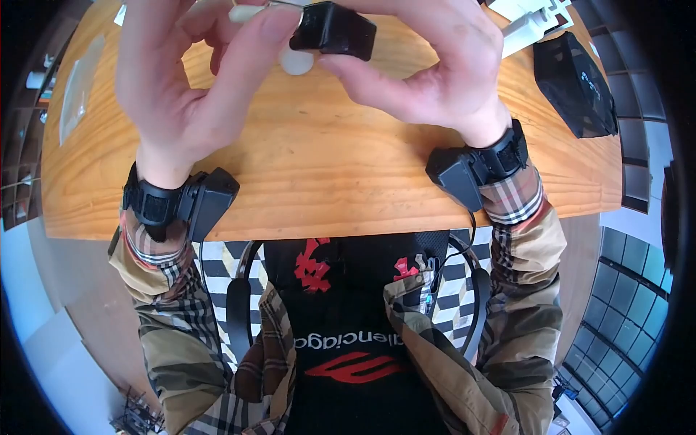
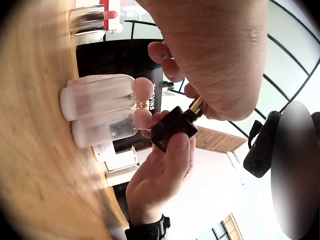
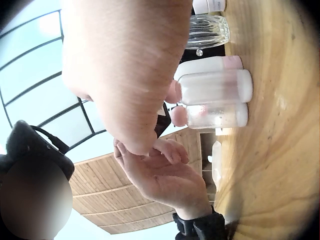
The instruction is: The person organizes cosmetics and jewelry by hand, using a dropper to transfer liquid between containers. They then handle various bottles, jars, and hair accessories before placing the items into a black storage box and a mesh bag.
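A small black square-edged bottle is gripped between the thumb and fingers of the right hand, near the top of the head view. The left hand pinches a slim pale piece with a metallic part beside the bottle's end. In the left wrist view, a gold piece meets the dark bottle at its neck, tilted; whether the two are joined I cannot tell. The right wrist view shows little of the bottle, as the right hand covers most of it.
Clear bottles with round pink caps stand on the wooden table beyond the hands. A ribbed glass stands alongside. A black mesh case lies at the right, a clear plastic packet at the left.
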`<action>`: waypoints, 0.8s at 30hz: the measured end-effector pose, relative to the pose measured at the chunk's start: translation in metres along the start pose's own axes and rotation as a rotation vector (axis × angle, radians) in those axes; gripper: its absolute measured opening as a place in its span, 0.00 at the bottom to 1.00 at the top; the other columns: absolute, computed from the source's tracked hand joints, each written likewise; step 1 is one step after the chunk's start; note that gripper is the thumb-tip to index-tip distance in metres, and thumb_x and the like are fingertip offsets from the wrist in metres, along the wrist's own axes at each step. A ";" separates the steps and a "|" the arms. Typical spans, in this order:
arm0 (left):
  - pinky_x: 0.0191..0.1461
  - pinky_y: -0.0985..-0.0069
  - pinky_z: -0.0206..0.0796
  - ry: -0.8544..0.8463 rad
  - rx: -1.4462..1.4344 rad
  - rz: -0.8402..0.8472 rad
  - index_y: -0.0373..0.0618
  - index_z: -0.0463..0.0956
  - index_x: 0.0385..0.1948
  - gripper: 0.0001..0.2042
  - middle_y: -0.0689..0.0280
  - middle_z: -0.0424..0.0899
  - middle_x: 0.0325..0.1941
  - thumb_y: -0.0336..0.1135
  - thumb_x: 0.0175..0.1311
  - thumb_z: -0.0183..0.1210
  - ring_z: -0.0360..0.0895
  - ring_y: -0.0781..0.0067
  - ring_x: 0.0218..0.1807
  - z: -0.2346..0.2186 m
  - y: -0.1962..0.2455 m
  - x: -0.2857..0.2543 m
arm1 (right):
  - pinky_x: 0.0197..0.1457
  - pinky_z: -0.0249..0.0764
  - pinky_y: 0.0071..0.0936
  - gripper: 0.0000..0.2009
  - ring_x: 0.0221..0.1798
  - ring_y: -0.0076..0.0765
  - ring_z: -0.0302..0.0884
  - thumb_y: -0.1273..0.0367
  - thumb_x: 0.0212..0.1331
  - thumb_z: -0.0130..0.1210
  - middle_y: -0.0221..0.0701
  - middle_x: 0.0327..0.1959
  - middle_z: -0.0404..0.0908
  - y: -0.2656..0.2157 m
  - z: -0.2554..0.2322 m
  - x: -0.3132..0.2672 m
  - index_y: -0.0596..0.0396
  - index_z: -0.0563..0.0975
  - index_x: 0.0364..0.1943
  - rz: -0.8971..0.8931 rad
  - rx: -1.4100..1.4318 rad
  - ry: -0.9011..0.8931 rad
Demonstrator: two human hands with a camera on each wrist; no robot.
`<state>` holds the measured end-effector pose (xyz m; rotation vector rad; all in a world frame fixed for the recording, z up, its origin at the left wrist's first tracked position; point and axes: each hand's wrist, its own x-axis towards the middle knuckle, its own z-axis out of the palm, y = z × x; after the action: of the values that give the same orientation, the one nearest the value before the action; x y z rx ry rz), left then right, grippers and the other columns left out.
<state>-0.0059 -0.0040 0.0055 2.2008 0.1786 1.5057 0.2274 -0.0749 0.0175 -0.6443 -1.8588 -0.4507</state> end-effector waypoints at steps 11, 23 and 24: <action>0.47 0.79 0.74 -0.110 0.098 0.098 0.37 0.66 0.58 0.27 0.61 0.73 0.50 0.29 0.59 0.70 0.77 0.74 0.44 -0.002 0.004 0.012 | 0.37 0.71 0.28 0.18 0.34 0.36 0.80 0.67 0.41 0.74 0.32 0.37 0.84 0.019 -0.004 -0.010 0.55 0.86 0.40 -0.116 -0.113 -0.090; 0.37 0.83 0.75 -0.175 -0.055 0.176 0.36 0.64 0.59 0.28 0.56 0.74 0.51 0.27 0.59 0.70 0.81 0.68 0.48 0.002 0.002 0.019 | 0.39 0.72 0.29 0.18 0.36 0.38 0.80 0.70 0.38 0.74 0.35 0.38 0.84 0.023 0.011 -0.016 0.57 0.84 0.38 -0.103 0.011 0.074; 0.37 0.83 0.75 -0.175 -0.057 0.178 0.36 0.64 0.59 0.28 0.56 0.74 0.51 0.27 0.59 0.70 0.81 0.68 0.48 0.004 0.007 0.016 | 0.39 0.72 0.29 0.18 0.36 0.38 0.80 0.70 0.38 0.74 0.35 0.38 0.84 0.022 0.010 -0.015 0.57 0.84 0.38 -0.104 0.009 0.074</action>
<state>0.0026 -0.0056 0.0210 2.3389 -0.1179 1.3792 0.2382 -0.0554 -0.0003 -0.5201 -1.8285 -0.5272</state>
